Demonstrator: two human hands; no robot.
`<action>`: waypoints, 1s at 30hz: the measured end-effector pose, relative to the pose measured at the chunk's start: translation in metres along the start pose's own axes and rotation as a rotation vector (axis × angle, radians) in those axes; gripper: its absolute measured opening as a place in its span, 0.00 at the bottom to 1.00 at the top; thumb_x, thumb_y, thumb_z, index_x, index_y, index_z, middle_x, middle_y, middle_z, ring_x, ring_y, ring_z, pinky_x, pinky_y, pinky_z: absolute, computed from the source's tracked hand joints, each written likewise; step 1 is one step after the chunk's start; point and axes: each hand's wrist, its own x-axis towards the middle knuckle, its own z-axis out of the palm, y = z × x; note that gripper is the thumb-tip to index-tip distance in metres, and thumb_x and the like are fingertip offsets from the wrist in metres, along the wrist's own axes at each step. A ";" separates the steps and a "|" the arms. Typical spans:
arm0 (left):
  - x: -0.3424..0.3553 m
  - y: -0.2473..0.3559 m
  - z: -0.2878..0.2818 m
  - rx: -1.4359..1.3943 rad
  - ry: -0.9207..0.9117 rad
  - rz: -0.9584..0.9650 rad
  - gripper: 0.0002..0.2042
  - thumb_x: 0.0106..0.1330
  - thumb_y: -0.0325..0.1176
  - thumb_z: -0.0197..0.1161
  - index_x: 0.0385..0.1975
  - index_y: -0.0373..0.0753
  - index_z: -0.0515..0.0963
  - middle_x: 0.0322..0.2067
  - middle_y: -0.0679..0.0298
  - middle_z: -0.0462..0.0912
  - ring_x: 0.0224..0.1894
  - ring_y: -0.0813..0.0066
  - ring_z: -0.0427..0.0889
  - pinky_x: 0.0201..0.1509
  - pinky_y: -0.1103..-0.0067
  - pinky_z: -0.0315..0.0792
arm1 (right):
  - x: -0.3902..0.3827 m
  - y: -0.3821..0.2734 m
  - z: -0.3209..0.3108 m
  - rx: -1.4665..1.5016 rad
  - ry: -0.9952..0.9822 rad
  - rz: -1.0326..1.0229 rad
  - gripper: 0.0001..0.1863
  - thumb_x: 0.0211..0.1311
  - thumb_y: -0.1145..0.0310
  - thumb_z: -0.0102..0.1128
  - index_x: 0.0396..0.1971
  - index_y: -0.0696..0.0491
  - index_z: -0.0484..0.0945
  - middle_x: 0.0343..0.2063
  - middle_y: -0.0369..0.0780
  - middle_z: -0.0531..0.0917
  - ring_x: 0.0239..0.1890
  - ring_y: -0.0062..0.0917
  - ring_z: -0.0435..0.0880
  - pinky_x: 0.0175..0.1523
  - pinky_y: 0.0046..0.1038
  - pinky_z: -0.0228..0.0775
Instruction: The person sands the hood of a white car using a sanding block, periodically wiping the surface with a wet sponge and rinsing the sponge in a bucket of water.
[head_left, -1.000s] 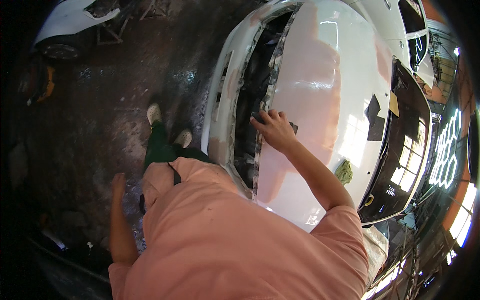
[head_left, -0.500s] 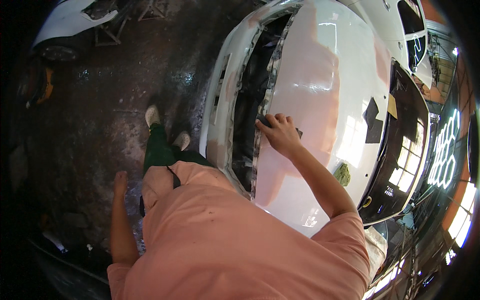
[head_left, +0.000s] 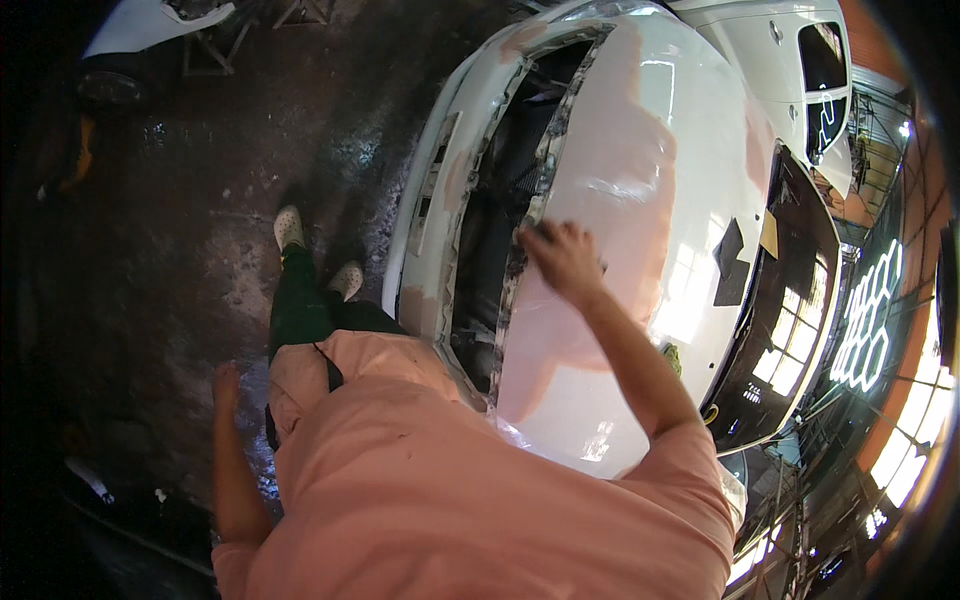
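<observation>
My right hand (head_left: pixel 566 262) lies on the front part of a white car hood (head_left: pixel 690 130), close to its front edge. Its fingers are bent over a dark sanding block (head_left: pixel 530 232), mostly hidden beneath them, and the hand is blurred. Under it spreads a matte pinkish patch (head_left: pixel 625 200) with uneven borders. My left hand (head_left: pixel 227 380) hangs at my side, away from the car; its fingers are too dim to make out.
Black sheets (head_left: pixel 733 281) and a tan sheet (head_left: pixel 769 235) lie near the windshield (head_left: pixel 790 330). My right forearm partly covers a green cloth (head_left: pixel 672 358). An open gap (head_left: pixel 500 200) separates hood and bumper (head_left: pixel 425 230). Another white car (head_left: pixel 785 40) stands beyond.
The whole view has shifted slightly. My right hand stays near the hood's front edge, now smeared by motion. My forearm hides more of the green cloth. My left arm still hangs down.
</observation>
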 end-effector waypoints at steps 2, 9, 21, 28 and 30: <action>0.000 -0.001 0.003 0.030 0.037 0.127 0.12 0.78 0.39 0.56 0.36 0.37 0.78 0.26 0.67 0.77 0.29 0.76 0.74 0.34 0.73 0.70 | 0.067 0.049 -0.015 -0.024 0.063 0.140 0.22 0.70 0.66 0.61 0.62 0.35 0.82 0.55 0.40 0.83 0.56 0.44 0.80 0.55 0.49 0.75; 0.016 -0.010 0.003 -0.154 0.034 -0.002 0.11 0.77 0.39 0.57 0.36 0.38 0.77 0.28 0.66 0.77 0.27 0.76 0.75 0.31 0.74 0.69 | 0.029 0.014 -0.005 -0.087 0.018 0.128 0.25 0.69 0.68 0.60 0.65 0.35 0.79 0.61 0.40 0.77 0.58 0.47 0.79 0.58 0.52 0.73; 0.041 0.112 -0.054 -0.008 -0.002 0.110 0.13 0.80 0.41 0.56 0.44 0.36 0.80 0.31 0.69 0.75 0.32 0.78 0.73 0.38 0.76 0.70 | 0.128 0.085 -0.031 -0.148 0.089 0.280 0.22 0.72 0.66 0.56 0.64 0.37 0.79 0.59 0.39 0.80 0.57 0.44 0.80 0.56 0.49 0.75; 0.102 0.254 -0.093 0.317 0.090 0.461 0.20 0.77 0.41 0.60 0.56 0.30 0.80 0.46 0.49 0.86 0.54 0.51 0.83 0.60 0.64 0.74 | -0.041 -0.081 -0.017 0.106 -0.146 0.166 0.32 0.61 0.70 0.63 0.68 0.37 0.77 0.61 0.38 0.76 0.58 0.41 0.76 0.58 0.47 0.71; 0.099 0.335 -0.055 0.510 0.037 0.585 0.23 0.75 0.41 0.61 0.60 0.29 0.78 0.54 0.43 0.84 0.62 0.45 0.80 0.68 0.61 0.71 | -0.077 -0.126 -0.035 0.232 -0.052 0.403 0.30 0.64 0.69 0.65 0.67 0.39 0.77 0.60 0.40 0.77 0.57 0.43 0.76 0.57 0.48 0.69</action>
